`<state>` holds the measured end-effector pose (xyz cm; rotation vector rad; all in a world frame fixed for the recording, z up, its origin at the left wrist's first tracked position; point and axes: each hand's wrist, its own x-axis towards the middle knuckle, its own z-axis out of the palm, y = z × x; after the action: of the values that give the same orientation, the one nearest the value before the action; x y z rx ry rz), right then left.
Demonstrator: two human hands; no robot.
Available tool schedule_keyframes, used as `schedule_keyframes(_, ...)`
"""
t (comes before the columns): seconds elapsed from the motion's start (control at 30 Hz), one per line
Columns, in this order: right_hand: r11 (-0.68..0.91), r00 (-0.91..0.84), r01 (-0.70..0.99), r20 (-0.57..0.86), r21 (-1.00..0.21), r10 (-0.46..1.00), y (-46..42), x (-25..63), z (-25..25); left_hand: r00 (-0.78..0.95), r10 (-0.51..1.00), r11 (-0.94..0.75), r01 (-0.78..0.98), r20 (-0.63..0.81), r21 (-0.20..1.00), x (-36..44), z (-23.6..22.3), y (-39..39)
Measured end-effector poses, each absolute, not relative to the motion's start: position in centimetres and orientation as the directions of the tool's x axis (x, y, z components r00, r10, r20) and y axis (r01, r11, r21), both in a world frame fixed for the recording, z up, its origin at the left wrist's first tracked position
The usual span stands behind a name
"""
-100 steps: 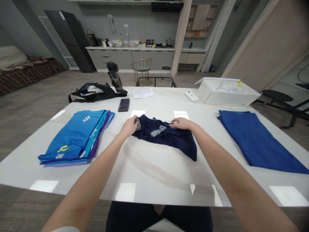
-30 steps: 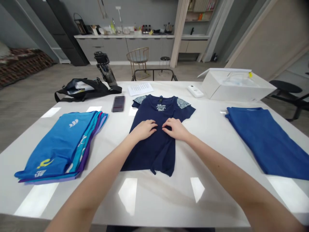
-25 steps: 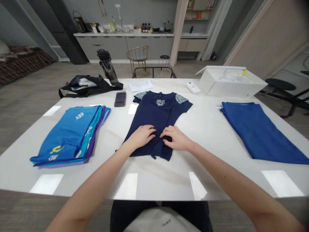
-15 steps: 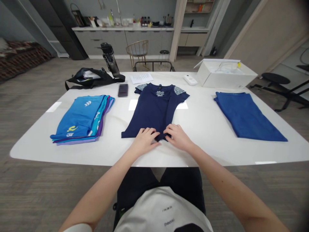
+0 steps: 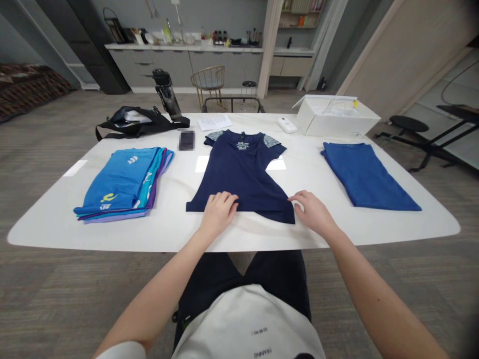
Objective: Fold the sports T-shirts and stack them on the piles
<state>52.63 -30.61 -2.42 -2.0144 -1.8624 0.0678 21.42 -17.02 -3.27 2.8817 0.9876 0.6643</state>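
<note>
A navy T-shirt (image 5: 239,169) with patterned shoulders lies front up on the white table (image 5: 123,238), its neckline away from me. My left hand (image 5: 220,212) rests over the middle of the hem, fingers bent together and closed on the cloth. At the hem's right corner, my right hand (image 5: 313,213) pinches the edge between thumb and fingertips. The right part of the hem is spread out, with a lower layer showing beneath it. To the left sits a stack of folded blue and purple clothes (image 5: 116,179). A folded blue garment (image 5: 368,174) lies to the right.
Along the far side are a black bag (image 5: 130,122), a dark bottle (image 5: 166,94), a paper sheet (image 5: 215,122), a white device (image 5: 287,125) and an open white box (image 5: 335,117). A blurred dark item (image 5: 186,140) lies near the shirt's left sleeve.
My right hand has moved right from the middle of the hem, drawing its right corner outward. The bunched hem now lies spread. My left hand stays near the middle. The view has shifted slightly.
</note>
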Motion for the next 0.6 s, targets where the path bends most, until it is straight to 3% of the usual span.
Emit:
schedule_keyframes(0.1,0.151,-0.068,0.906,0.215,-0.395,0.974,-30.8,49.2,-3.5,0.859,0.455,-0.89,0.431,0.234,0.147,22.5,-3.5,-19.1)
schedule_keyframes(0.17,0.172,-0.113,0.924,0.185,-0.341,0.976,-30.5,47.0,-4.4,0.881,0.448,-0.892,0.428,0.154,0.144,23.7,-4.0,-20.2)
schedule_keyframes(0.27,0.113,-0.07,0.968,0.191,-0.224,0.979,-29.7,45.2,-5.5,0.847,0.504,-0.863,0.489,0.168,0.124,25.3,-4.7,-20.8)
schedule_keyframes(0.4,0.078,-0.043,0.983,0.201,-0.167,0.979,-28.7,45.0,-5.6,0.799,0.559,-0.829,0.538,0.222,0.154,26.8,-5.0,-19.8)
schedule_keyframes(0.5,0.1,-0.057,0.97,0.194,-0.223,0.979,-28.4,45.4,-4.4,0.786,0.566,-0.824,0.545,0.248,0.155,27.6,-4.8,-19.1)
schedule_keyframes(0.6,0.142,-0.059,0.92,0.229,-0.366,0.972,-29.2,46.1,-2.6,0.788,0.544,-0.838,0.527,0.29,0.14,27.8,-4.6,-18.7)
